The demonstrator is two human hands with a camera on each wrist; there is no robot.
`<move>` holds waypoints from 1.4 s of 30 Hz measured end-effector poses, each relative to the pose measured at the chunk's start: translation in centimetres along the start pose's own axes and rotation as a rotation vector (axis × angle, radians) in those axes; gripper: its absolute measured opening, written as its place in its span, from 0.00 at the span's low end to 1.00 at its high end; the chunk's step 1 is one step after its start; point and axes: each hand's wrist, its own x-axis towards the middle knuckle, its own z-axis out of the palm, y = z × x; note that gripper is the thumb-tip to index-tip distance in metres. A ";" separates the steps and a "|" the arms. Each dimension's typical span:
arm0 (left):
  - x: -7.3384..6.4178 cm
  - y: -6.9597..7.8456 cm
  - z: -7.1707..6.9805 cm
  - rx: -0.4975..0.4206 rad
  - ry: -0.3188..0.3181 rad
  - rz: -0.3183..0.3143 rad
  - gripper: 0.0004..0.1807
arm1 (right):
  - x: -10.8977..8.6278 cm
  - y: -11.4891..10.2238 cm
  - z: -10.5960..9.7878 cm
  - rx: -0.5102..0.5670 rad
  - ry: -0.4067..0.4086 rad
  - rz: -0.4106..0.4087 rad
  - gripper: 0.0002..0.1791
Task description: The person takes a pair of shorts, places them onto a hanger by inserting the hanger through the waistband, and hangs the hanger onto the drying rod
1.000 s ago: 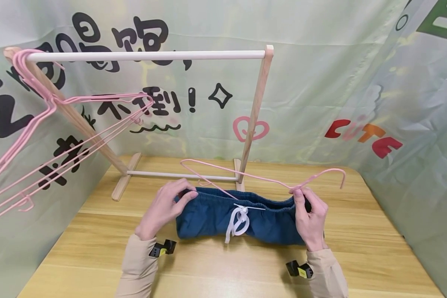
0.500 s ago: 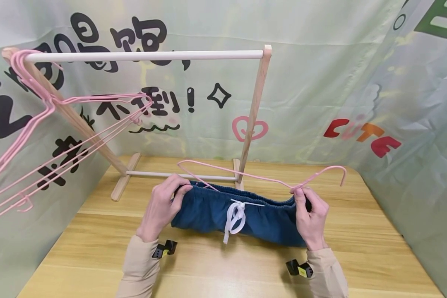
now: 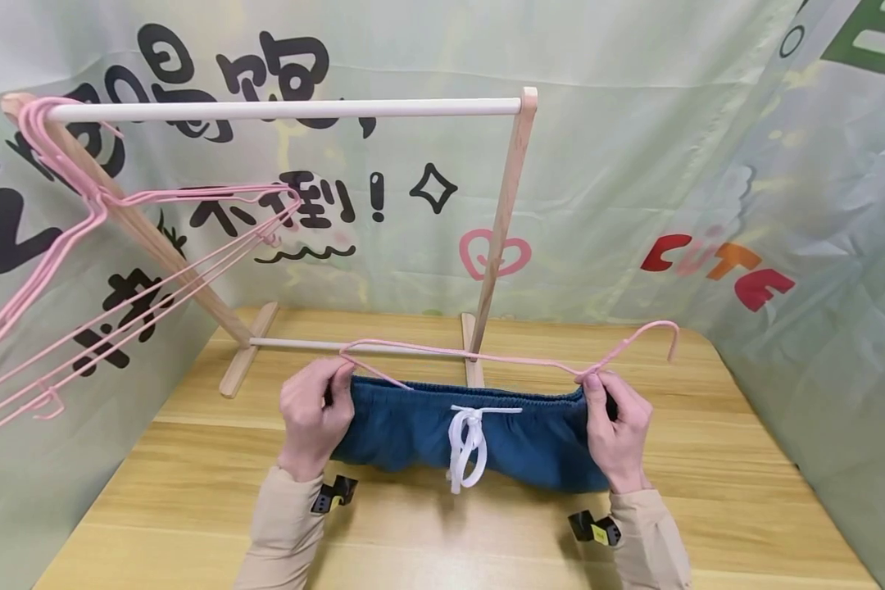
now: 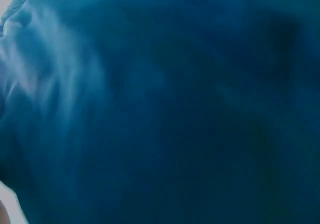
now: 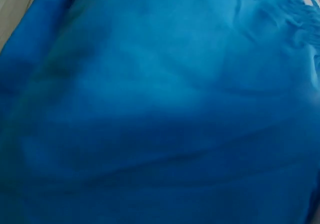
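Between left grip (image 3: 315, 418) and right grip (image 3: 619, 426) stretches a blue garment (image 3: 406, 430).

Dark blue garment (image 3: 406, 426), its gathered waistband (image 3: 487, 399) stretched between left hand (image 3: 315, 414) and right hand (image 3: 619, 426), white drawstring (image 3: 468, 447) tied in a bow at the front. Pink hanger (image 3: 516, 359), neck in the right fingers (image 3: 596, 395), hook pointing right; its lower bar dips behind the waistband's front edge.
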 end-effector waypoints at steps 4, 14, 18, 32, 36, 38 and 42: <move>0.0 0.3 0.5 0.009 0.227 0.017 0.22 | 0.0 0.1 0.1 0.020 -0.025 -0.039 0.13; 1.2 0.3 0.0 -0.058 0.140 0.146 0.20 | -0.3 0.5 -0.1 0.038 -0.038 -0.046 0.13; 1.5 0.4 -0.2 -0.083 0.121 0.179 0.18 | -0.2 0.7 -0.2 0.040 -0.035 -0.047 0.13; 2.2 0.8 -0.4 -0.232 0.034 0.240 0.19 | 0.2 1.0 -1.0 0.022 -0.047 -0.047 0.13; 2.5 1.1 -0.4 -0.265 -0.044 0.271 0.25 | 0.3 1.2 -1.4 0.007 -0.071 -0.054 0.12; 2.5 1.3 -0.3 -0.276 -0.087 0.285 0.28 | 0.4 1.2 -1.6 -0.001 -0.089 -0.060 0.11; 2.4 1.5 -0.5 -0.280 -0.190 0.269 0.32 | 0.5 1.2 -1.9 -0.014 -0.126 -0.072 0.12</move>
